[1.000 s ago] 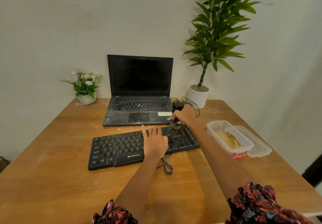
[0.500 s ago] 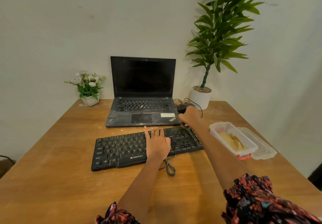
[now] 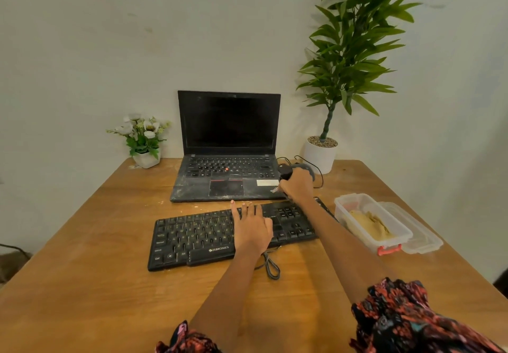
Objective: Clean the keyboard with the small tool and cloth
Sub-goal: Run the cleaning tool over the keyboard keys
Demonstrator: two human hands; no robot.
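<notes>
On the wooden table (image 3: 82,270) an open, dusty ThinkPad laptop (image 3: 228,149) stands between a small pot of white flowers (image 3: 143,139) and a tall leafy plant in a white pot (image 3: 320,155), against a pale wall (image 3: 110,50).

Home desk: laptop (image 3: 228,146), potted plant (image 3: 349,50), flowers (image 3: 140,130).

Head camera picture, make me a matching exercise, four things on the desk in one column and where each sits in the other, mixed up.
Things:
1. laptop
2. flower pot
3. plastic container
4. left hand

Places:
A. far left corner of the table
B. flat on the black keyboard
C. right side, lid beside it
D. behind the keyboard, screen dark

Pairs: 1-D, 2-A, 3-C, 4-B
</notes>
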